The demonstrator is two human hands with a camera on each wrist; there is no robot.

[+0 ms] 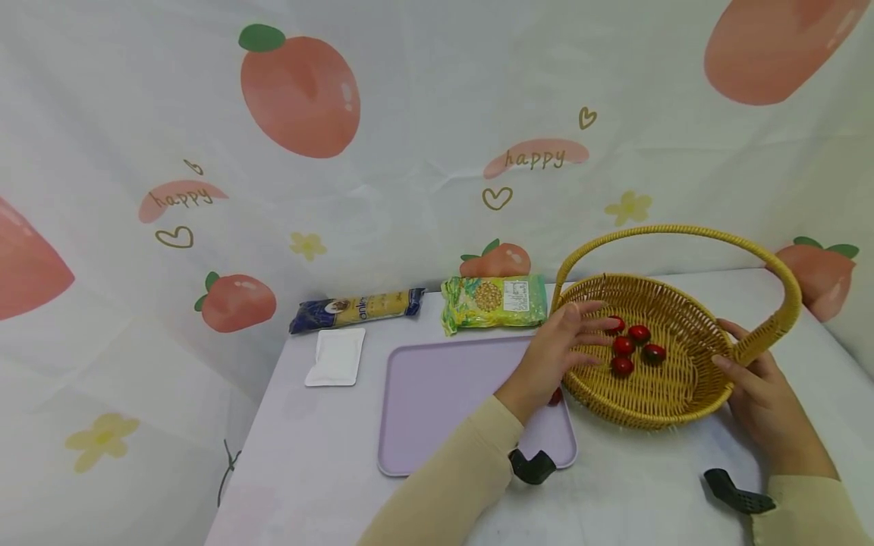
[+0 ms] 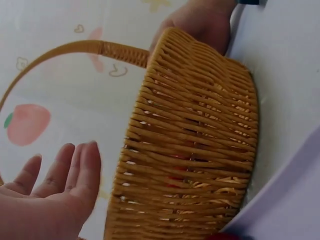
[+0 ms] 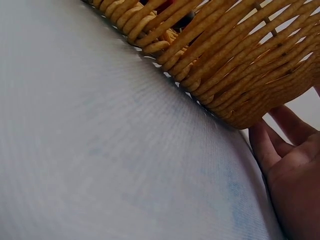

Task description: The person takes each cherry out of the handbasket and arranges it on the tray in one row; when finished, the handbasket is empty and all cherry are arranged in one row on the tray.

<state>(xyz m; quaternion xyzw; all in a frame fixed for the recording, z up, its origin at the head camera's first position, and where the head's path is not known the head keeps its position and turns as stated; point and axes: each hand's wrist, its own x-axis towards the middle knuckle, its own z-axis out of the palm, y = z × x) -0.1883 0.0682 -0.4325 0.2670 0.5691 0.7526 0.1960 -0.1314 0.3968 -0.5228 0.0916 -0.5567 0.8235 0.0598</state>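
A yellow-brown wicker basket (image 1: 655, 406) with a tall arched handle stands on the right side of the table. Several small glossy red fruits (image 1: 623, 346) with dark patches lie inside it. My right hand (image 1: 765, 394) grips the basket's right rim beside the handle's base; in the right wrist view its fingers (image 3: 270, 142) touch the outer wall. Over the left rim reaches my left hand (image 1: 567, 345), its fingers extended and apart, holding nothing. Another red fruit (image 1: 555, 396) lies on the purple tray (image 1: 444, 409), partly hidden by my left wrist.
Behind the tray lie a blue-and-gold packet (image 1: 358, 309) and a green-and-yellow packet (image 1: 495, 303). A flat white sachet (image 1: 337, 356) is left of the tray. A fruit-printed cloth (image 1: 410, 189) hangs at the table's back. The basket's handle (image 1: 672, 230) arches above the fruits.
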